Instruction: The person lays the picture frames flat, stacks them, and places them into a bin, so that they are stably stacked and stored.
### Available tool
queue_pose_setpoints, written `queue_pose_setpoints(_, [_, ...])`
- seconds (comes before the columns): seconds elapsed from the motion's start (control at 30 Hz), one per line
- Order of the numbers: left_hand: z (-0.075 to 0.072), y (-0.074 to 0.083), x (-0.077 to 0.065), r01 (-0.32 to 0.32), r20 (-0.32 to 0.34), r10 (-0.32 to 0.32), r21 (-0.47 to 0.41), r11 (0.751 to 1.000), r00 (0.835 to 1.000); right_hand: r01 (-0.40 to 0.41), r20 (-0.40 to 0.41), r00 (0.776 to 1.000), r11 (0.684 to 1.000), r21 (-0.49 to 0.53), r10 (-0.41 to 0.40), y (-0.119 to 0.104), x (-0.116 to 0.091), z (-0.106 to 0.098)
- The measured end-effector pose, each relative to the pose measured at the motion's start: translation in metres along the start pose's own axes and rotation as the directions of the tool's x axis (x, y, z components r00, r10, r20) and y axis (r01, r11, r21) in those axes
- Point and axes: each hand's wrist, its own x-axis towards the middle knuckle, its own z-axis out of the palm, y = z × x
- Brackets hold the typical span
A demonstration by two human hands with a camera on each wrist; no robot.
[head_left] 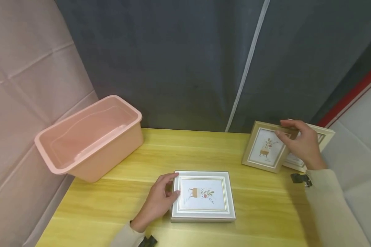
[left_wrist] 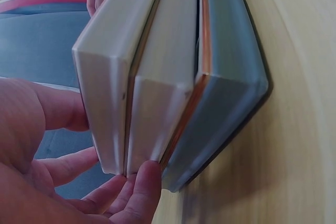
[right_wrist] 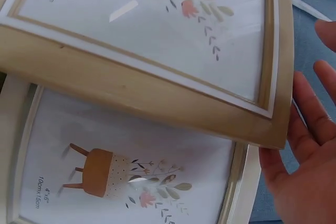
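A stack of three picture frames (head_left: 203, 206) lies flat on the table, the top one silvery white with a plant drawing. My left hand (head_left: 159, 197) touches the stack's left side; in the left wrist view its fingertips (left_wrist: 149, 179) rest along the edges of the stacked frames (left_wrist: 157, 93). At the right, a gold picture frame (head_left: 250, 151) stands tilted back, overlapping a cream picture frame (head_left: 327, 133) behind it. Over the gold frame's top corner is my right hand (head_left: 306, 145). In the right wrist view, fingers (right_wrist: 302, 135) touch its edge while the thumb stays apart.
An empty pink plastic bin (head_left: 106, 154) stands at the back left of the wooden table (head_left: 126, 202). A dark grey curtain (head_left: 179, 68) hangs behind the table. White panels (head_left: 358, 151) with a red strip border the right side.
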Motion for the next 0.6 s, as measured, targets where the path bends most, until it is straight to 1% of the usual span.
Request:
queue_pose_setpoints(0.07, [0.000, -0.001, 0.000, 0.001, 0.000, -0.001, 0.002, 1.000, 1.000, 0.006, 0.026, 1.000, 0.999, -0.040, -0.005, 0.002, 0.002, -0.001])
queue_pose_setpoints(0.13, [0.001, -0.001, -0.001, 0.006, 0.002, -0.006, 0.001, 1.000, 1.000, -0.001, 0.085, 0.996, 0.998, -0.060, 0.006, 0.004, 0.004, -0.002])
queue_pose_setpoints(0.23, [0.000, 0.000, -0.002, 0.018, 0.008, -0.018, -0.001, 1.000, 1.000, -0.004, 0.189, 0.982, 0.998, -0.068, 0.016, 0.005, 0.006, -0.003])
queue_pose_setpoints(0.3, [0.000, 0.000, -0.002, 0.015, 0.010, -0.015, -0.002, 1.000, 1.000, 0.005, 0.229, 0.973, 0.997, -0.078, 0.013, 0.005, 0.006, -0.004])
queue_pose_setpoints(0.43, [0.001, 0.000, -0.001, 0.006, 0.015, -0.006, -0.002, 1.000, 1.000, 0.065, 0.221, 0.975, 0.985, -0.161, -0.028, 0.002, 0.006, -0.007])
queue_pose_setpoints(0.5, [0.001, 0.000, -0.001, 0.008, 0.017, -0.008, -0.002, 1.000, 1.000, 0.069, 0.235, 0.972, 0.981, -0.182, -0.025, 0.000, 0.006, -0.009])
queue_pose_setpoints(0.6, [0.001, -0.001, -0.001, 0.012, 0.017, -0.011, -0.005, 1.000, 1.000, 0.056, 0.279, 0.960, 0.979, -0.196, 0.001, -0.003, 0.007, -0.013])
